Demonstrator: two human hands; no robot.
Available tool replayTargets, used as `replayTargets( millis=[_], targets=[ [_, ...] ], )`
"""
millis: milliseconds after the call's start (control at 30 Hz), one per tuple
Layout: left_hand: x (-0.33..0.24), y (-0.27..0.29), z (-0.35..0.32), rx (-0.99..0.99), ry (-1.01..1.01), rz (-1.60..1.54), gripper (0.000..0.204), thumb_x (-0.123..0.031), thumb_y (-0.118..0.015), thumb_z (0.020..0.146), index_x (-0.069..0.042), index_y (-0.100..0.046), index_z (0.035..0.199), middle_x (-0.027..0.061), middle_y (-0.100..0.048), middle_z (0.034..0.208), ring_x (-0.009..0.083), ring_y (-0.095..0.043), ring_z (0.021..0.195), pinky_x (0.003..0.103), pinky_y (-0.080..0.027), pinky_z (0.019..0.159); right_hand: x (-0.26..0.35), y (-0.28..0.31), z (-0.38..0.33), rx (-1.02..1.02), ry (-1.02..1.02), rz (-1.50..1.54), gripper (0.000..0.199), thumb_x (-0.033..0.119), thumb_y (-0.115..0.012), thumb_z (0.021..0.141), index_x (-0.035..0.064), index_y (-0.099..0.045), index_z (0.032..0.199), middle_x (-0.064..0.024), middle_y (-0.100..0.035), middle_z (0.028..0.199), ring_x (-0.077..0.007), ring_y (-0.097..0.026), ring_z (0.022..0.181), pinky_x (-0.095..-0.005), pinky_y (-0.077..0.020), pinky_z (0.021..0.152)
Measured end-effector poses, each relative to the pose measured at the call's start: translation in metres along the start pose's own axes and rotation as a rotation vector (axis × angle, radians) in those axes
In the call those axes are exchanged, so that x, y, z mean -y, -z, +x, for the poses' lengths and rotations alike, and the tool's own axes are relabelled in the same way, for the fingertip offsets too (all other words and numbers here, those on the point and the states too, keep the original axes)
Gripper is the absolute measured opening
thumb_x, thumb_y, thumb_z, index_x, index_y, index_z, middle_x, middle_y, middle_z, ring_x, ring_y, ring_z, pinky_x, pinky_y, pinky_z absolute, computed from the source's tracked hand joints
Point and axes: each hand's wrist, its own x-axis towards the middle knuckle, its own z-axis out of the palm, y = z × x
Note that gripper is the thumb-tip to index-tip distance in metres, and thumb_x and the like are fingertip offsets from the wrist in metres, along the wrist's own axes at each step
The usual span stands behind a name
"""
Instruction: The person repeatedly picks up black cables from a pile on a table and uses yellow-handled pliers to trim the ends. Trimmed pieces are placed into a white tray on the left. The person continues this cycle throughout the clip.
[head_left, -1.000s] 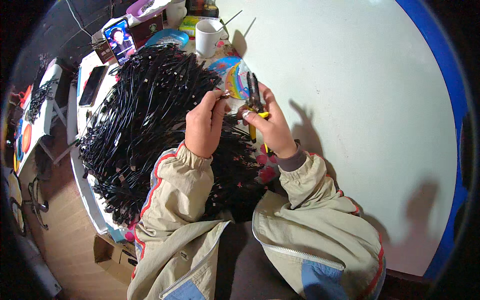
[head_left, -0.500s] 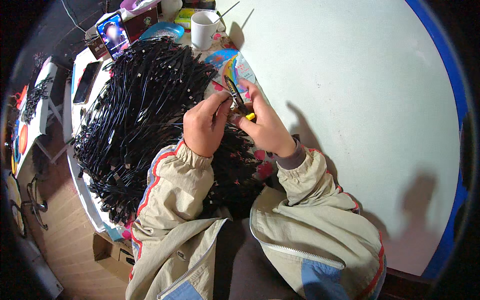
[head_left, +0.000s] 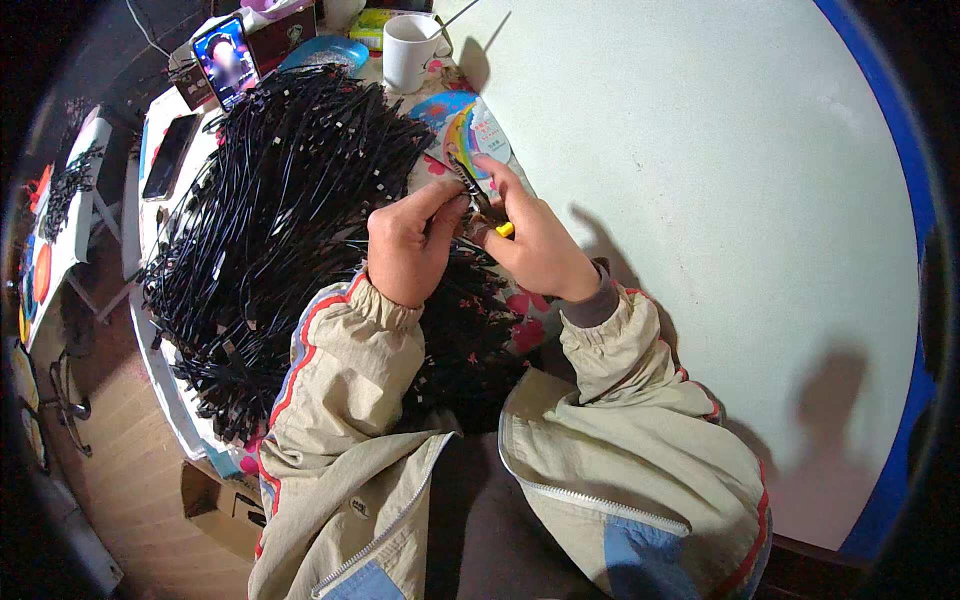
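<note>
Over the near right part of a large heap of black cables, my two hands are close together. My left hand is closed in a pinch, thumb against forefinger; what lies between the fingertips is too small to make out. Just to its right, my right hand grips a slim black hand tool with a yellow part by the palm. The tool's dark, narrow end points away and up to the left, beside my left fingertips. My right forefinger stretches along it, and its exact kind is not clear.
A white mug with a thin stick and a blue dish stand beyond the heap. A lit phone leans at the back left, near a dark phone lying flat. A pale wall-like panel rises on the right; an open cardboard box sits below left.
Both hands keep nearly the same pose beside each other. The tool's tip has shifted very slightly, and the whole view has moved a little.
</note>
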Motion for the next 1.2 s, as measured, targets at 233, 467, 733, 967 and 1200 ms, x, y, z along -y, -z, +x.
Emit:
replayTargets(
  millis=[233,467,733,967,1200],
  targets=[
    [0.001,-0.001,-0.001,0.007,0.008,0.044,0.012,0.001,-0.069,0.088,0.004,-0.07,0.1,0.0135,-0.072,0.082,0.0134,-0.068,0.072,0.027,-0.053,0.064,-0.01,-0.003,0.001,0.059,-0.128,0.032,0.061,0.004,-0.057,0.083,-0.0068,-0.041,0.141,-0.0298,-0.06,0.121,-0.0359,-0.065,0.098,-0.0389,-0.0494,0.084],
    [-0.001,-0.005,-0.004,-0.127,-0.101,0.202,0.016,-0.001,-0.071,0.086,-0.002,-0.071,0.101,0.0166,-0.072,0.085,0.0212,-0.071,0.071,0.03,-0.054,0.064,-0.009,-0.007,-0.002,0.069,-0.127,0.203,0.073,0.009,-0.057,0.086,-0.0106,-0.026,0.148,-0.029,-0.038,0.15,-0.0353,-0.035,0.143,-0.0357,-0.0286,0.116],
    [-0.001,-0.004,-0.005,-0.101,-0.171,0.33,0.019,-0.002,-0.072,0.084,-0.005,-0.07,0.102,0.0162,-0.07,0.082,0.0288,-0.07,0.067,0.034,-0.053,0.058,0.0,-0.012,-0.002,0.003,-0.061,0.052,0.072,0.012,-0.058,0.087,-0.0176,-0.024,0.144,-0.0388,-0.039,0.142,-0.0442,-0.04,0.137,-0.0406,-0.0351,0.112],
    [-0.001,-0.005,-0.005,-0.098,-0.18,0.362,0.017,-0.003,-0.072,0.084,-0.005,-0.071,0.102,0.0172,-0.07,0.082,0.0302,-0.069,0.066,0.035,-0.054,0.058,-0.007,-0.013,-0.003,0.007,-0.069,0.039,0.067,0.009,-0.057,0.085,-0.0124,-0.032,0.144,-0.0349,-0.053,0.13,-0.0422,-0.055,0.12,-0.0399,-0.0453,0.099],
    [0.02,-0.01,-0.006,0.238,-0.112,0.364,0.012,-0.013,-0.072,0.081,-0.004,-0.073,0.088,0.0127,-0.068,0.081,0.034,-0.062,0.082,0.043,-0.049,0.075,-0.049,0.019,0.039,-0.137,-0.33,0.271,0.058,0.007,-0.061,0.092,-0.004,-0.036,0.143,-0.0106,-0.068,0.097,-0.0138,-0.067,0.077,-0.0282,-0.0541,0.067]
  ],
)
